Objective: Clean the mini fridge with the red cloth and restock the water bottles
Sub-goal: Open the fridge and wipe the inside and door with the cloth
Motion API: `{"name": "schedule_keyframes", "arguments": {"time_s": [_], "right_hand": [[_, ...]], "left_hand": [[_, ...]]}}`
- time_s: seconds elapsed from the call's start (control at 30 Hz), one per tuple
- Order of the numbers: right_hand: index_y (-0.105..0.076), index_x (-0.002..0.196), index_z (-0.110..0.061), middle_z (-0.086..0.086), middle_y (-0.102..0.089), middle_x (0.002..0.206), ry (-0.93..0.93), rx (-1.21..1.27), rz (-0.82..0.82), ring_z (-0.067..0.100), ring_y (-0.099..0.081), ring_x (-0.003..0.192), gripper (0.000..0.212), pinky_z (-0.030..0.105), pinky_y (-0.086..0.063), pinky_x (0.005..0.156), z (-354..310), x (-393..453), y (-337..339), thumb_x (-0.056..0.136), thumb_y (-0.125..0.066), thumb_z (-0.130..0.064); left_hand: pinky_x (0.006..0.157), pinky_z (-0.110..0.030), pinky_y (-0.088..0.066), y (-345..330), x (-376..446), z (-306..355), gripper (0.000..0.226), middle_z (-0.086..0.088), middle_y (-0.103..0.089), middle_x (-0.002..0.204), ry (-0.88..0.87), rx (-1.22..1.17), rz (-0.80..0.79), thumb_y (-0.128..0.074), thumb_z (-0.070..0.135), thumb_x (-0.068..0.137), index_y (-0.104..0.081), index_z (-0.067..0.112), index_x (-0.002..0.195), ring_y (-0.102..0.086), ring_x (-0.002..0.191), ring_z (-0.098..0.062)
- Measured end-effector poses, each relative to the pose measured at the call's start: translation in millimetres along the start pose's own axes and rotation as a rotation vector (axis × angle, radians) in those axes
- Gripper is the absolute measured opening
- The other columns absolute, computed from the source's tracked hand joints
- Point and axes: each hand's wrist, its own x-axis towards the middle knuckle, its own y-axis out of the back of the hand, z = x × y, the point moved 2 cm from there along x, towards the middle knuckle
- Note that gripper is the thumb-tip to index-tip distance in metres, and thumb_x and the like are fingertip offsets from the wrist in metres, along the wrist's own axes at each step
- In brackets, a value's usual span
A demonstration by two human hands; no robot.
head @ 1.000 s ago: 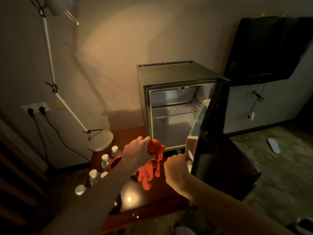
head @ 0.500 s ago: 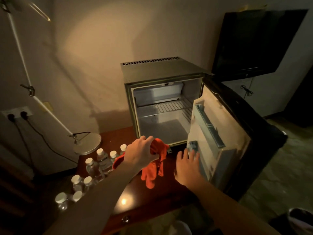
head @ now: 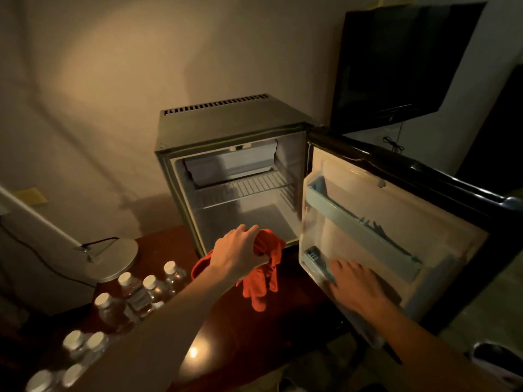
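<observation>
- Left hand [head: 240, 257] holds the cloth [head: 264, 274] bunched in its grip, just in front of the fridge [head: 226, 128], likely poised to wipe inside.
- Right hand [head: 355, 287] lies flat, fingers spread, on the door [head: 368, 210] lining, seemingly bracing it wide.
- Bottles [head: 135, 290] wait clustered on the dark wood surface [head: 226, 335], left of the fridge.
- Dim room; lamp base [head: 111, 258] nearby, TV [head: 396, 63] on the wall.

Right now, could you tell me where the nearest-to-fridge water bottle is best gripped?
Probably by the body just below the white cap of that water bottle, coming from above: it stands upright, with neighbouring bottles crowding its left side.
</observation>
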Motion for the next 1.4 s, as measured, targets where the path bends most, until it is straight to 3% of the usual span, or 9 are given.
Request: {"name": "schedule_keyframes", "arguments": {"time_s": [0.13,0.3,0.37,0.57,0.7,0.8,0.97,1.1,1.4], "right_hand": [[-0.038,0.135,-0.018,0.004,-0.048,0.133,-0.036,0.032,-0.02,0.023,-0.046,0.123,0.05,0.035,-0.039,0.1,4.7,20.6,-8.8,0.091,-0.048,-0.04],[-0.022,0.147,-0.014,0.013,-0.012,0.158,-0.156,0.009,-0.097,0.039,-0.03,0.134,0.069,0.046,-0.029,0.11,5.9,40.5,-36.6,0.091,-0.05,-0.044],[-0.023,0.146,-0.016,0.011,-0.009,0.16,-0.17,0.015,-0.097,0.041,-0.028,0.134,0.068,0.049,-0.028,0.11,11.8,48.6,-51.5,0.092,-0.047,-0.05],[-0.043,0.135,-0.021,0.003,-0.042,0.143,-0.138,0.019,0.024,0.03,-0.042,0.126,0.047,0.044,-0.037,0.101,23.8,72.2,-88.4,0.095,-0.044,-0.047],[-0.066,0.104,-0.017,0.004,-0.068,0.102,-0.088,0.02,0.184,0.027,-0.063,0.092,0.033,0.042,-0.051,0.07,35.0,94.4,-105.5,0.082,-0.069,-0.041],[-0.069,0.085,-0.019,0.0,-0.069,0.082,-0.029,-0.017,0.35,0.022,-0.064,0.076,0.025,0.037,-0.052,0.057,44.1,106.0,-114.4,0.072,-0.08,-0.038],[-0.065,0.09,-0.016,0.003,-0.067,0.08,0.084,0.036,0.604,0.023,-0.064,0.074,0.023,0.035,-0.052,0.055,65.3,113.1,-138.8,0.083,-0.07,-0.037],[-0.061,0.106,-0.01,0.007,-0.066,0.093,0.218,0.162,0.779,0.025,-0.062,0.086,0.034,0.036,-0.054,0.065,82.8,114.1,-151.1,0.086,-0.065,-0.037],[-0.058,0.117,0.001,0.017,-0.063,0.112,0.389,0.254,0.845,0.031,-0.058,0.11,0.045,0.04,-0.052,0.092,98.1,108.9,-156.7,0.087,-0.06,-0.034]], "left_hand": [[0.069,-0.036,-0.048,-9.1,22.6,4.4,0.055,0.005,-0.055,0.103,-0.007,-0.017,-0.006,-0.071,0.055,0.075,-0.051,0.031,0.12,-0.059,0.096,-0.023],[0.073,-0.041,-0.053,-33.1,45.1,-1.9,0.057,0.006,-0.054,0.1,0.005,-0.042,-0.001,-0.07,0.058,0.073,-0.051,0.033,0.12,-0.06,0.092,-0.023],[0.073,-0.041,-0.053,-43.7,53.1,-4.4,0.057,0.006,-0.054,0.099,0.016,-0.059,0.009,-0.07,0.058,0.072,-0.051,0.033,0.119,-0.06,0.092,-0.023],[0.07,-0.036,-0.049,-73.5,74.3,-5.2,0.054,0.007,-0.053,0.1,-0.002,-0.076,0.05,-0.07,0.058,0.072,-0.051,0.032,0.116,-0.058,0.094,-0.021],[0.068,-0.035,-0.047,-92.8,87.0,-4.6,0.053,0.006,-0.057,0.106,-0.013,-0.087,0.105,-0.068,0.058,0.07,-0.052,0.033,0.114,-0.06,0.097,-0.023],[0.071,-0.035,-0.049,-111.5,93.9,-0.9,0.056,0.006,-0.059,0.109,-0.02,-0.077,0.158,-0.067,0.059,0.067,-0.053,0.034,0.116,-0.061,0.1,-0.024],[0.072,-0.035,-0.049,-147.1,92.5,12.4,0.053,0.005,-0.059,0.105,-0.006,-0.078,0.236,-0.068,0.056,0.067,-0.054,0.034,0.112,-0.061,0.1,-0.026],[0.071,-0.035,-0.049,-169.7,76.7,24.6,0.051,0.002,-0.061,0.103,0.042,-0.036,0.287,-0.07,0.055,0.066,-0.055,0.029,0.106,-0.062,0.099,-0.029],[0.07,-0.034,-0.046,-174.7,40.0,32.6,0.046,0.003,-0.064,0.107,0.193,-0.008,0.317,-0.07,0.056,0.065,-0.055,0.03,0.1,-0.062,0.101,-0.028]]}}
